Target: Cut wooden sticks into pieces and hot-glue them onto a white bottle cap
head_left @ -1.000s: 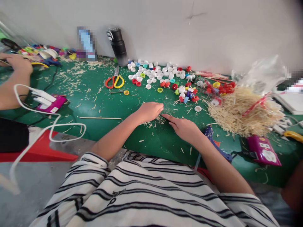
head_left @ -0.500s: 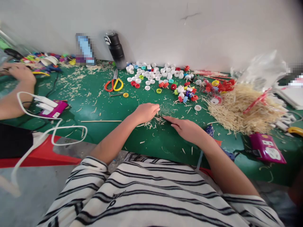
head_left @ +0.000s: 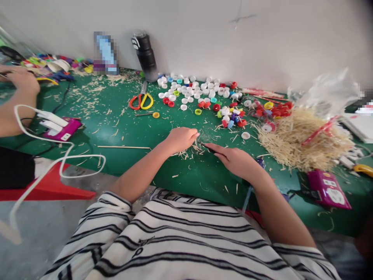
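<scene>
My left hand (head_left: 182,139) is closed over the green table (head_left: 169,175), its fingertips pinched near the wood shavings (head_left: 196,147); what lies between them is too small to make out. Just right of the shavings, my right hand (head_left: 234,157) is closed round a thin dark tool (head_left: 209,148), index finger stretched along it, tip pointing toward my left hand. A long thin wooden stick (head_left: 124,147) lies to the left of my left forearm. Plastic bottle caps (head_left: 205,91) in white, red, blue and green are spread beyond my hands.
Red-and-yellow scissors (head_left: 141,101) lie before a black bottle (head_left: 145,56). A pile of thin sticks (head_left: 303,140) and a purple power block (head_left: 329,189) are at right. Another purple block (head_left: 62,129) with white cables sits left, near another person's arm (head_left: 19,105).
The view has shifted slightly. My right hand and the dark tool have moved a little to the right, away from my left hand, which keeps its closed shape.
</scene>
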Demonstrator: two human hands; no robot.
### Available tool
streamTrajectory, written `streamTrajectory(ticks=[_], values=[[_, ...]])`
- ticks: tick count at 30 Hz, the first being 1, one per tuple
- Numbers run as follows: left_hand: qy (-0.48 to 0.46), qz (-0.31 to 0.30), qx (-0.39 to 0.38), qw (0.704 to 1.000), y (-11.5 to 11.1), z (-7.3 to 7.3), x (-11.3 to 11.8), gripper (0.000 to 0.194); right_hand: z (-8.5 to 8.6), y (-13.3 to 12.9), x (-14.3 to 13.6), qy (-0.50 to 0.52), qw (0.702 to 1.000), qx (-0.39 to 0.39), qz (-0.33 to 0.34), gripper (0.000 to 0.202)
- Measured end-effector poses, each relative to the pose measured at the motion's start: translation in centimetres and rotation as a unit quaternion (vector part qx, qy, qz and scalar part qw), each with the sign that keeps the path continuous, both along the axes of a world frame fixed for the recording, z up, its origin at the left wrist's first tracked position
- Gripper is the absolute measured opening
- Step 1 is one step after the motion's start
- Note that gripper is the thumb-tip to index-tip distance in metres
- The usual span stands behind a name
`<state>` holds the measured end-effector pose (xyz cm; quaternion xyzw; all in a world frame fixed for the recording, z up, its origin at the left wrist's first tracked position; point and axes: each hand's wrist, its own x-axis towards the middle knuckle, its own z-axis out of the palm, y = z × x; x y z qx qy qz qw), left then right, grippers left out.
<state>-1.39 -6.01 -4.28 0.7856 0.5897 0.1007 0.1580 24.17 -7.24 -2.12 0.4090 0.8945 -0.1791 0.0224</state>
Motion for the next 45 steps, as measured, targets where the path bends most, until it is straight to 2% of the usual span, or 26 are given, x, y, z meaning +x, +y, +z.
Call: streamTrajectory(ticks=[6, 23, 30, 36, 42, 45], values=[[-0.019, 0.008, -0.01, 1.0, 0.2, -0.1, -0.1, 0.042, -0.3, 0.2, -0.2, 0.009, 1.0, 0.019, 0.001, 0.051], [-0.062, -0.001, -0.034, 0.997, 0.3, 0.0, -0.4, 0.042, -0.4, 0.5, 0.0, 0.005, 1.0, 0.006, 0.013, 0.051], [-0.059, -0.007, -0.002, 0.998, 0.3, -0.3, 0.1, 0.04, -0.9, -0.1, -1.6, -0.075, 0.994, 0.08, -0.009, 0.05], [-0.069, -0.012, -0.016, 0.997, 0.3, -0.2, -0.1, 0.04, -0.5, -0.4, -1.8, -0.07, 0.996, 0.038, -0.03, 0.051], [-0.064, -0.001, -0.036, 0.997, 0.3, 0.0, -0.2, 0.04, -0.6, 0.4, 0.4, -0.013, 0.999, -0.023, -0.019, 0.05], [-0.053, -0.008, -0.029, 0.998, 0.3, 0.0, -0.1, 0.039, -0.6, 0.8, 1.1, -0.005, 1.0, -0.025, -0.006, 0.05]])
